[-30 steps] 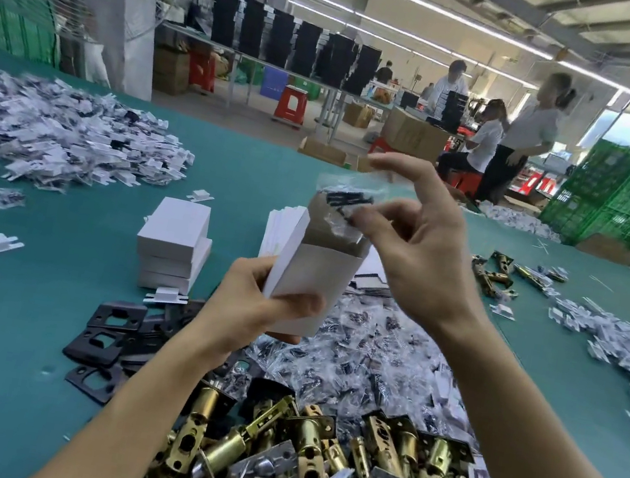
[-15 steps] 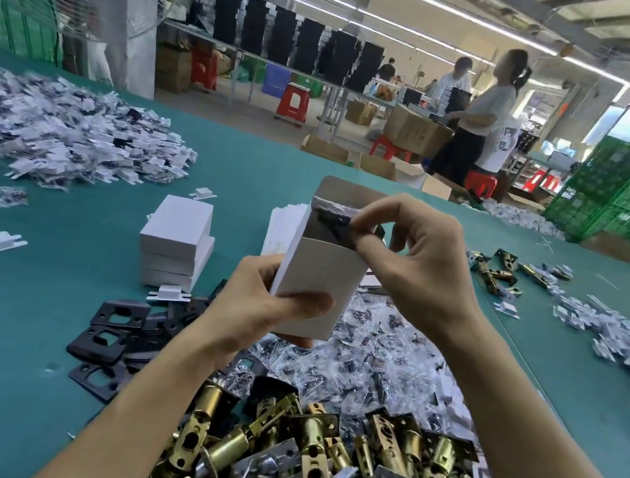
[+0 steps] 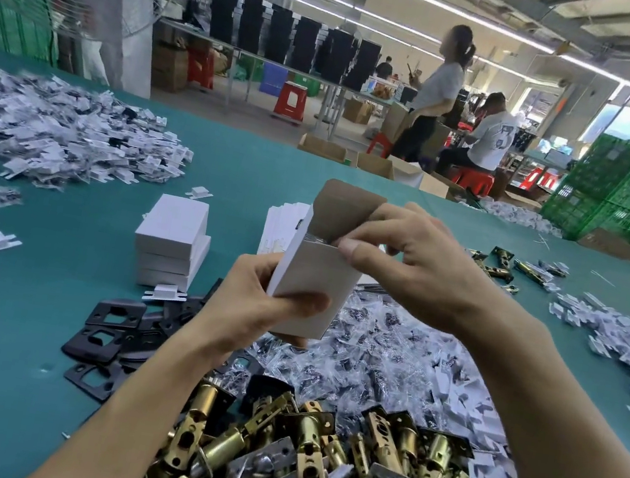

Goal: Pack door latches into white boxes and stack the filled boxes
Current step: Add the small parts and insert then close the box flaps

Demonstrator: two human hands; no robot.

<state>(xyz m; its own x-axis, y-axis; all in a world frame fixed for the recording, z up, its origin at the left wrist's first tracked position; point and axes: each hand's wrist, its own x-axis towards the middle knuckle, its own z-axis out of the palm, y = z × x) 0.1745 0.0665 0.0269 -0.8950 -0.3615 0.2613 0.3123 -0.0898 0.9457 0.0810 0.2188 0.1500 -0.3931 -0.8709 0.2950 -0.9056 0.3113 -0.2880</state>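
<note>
My left hand point(image 3: 252, 307) grips a small white box point(image 3: 314, 280) upright above the table, thumb across its front. The brown inside of its open top flap point(image 3: 345, 210) stands up. My right hand point(image 3: 406, 258) is at the box mouth, thumb and fingers curled on the box's top edge and flap. A clear plastic bag just shows inside the opening. A stack of closed white boxes point(image 3: 172, 248) stands to the left. Brass door latches point(image 3: 310, 459) lie heaped in front of me.
Black strike plates point(image 3: 110, 329) lie left of the latch heap. Small clear bags of screws point(image 3: 377, 357) are spread under my hands. Flat unfolded boxes point(image 3: 283, 221) lean behind the held box. White plastic parts point(image 3: 52, 128) are piled far left and right. Two people are at the back.
My right hand lowered the clear bag into the box and now sits at the box's top edge. The bag has dropped almost out of sight inside.
</note>
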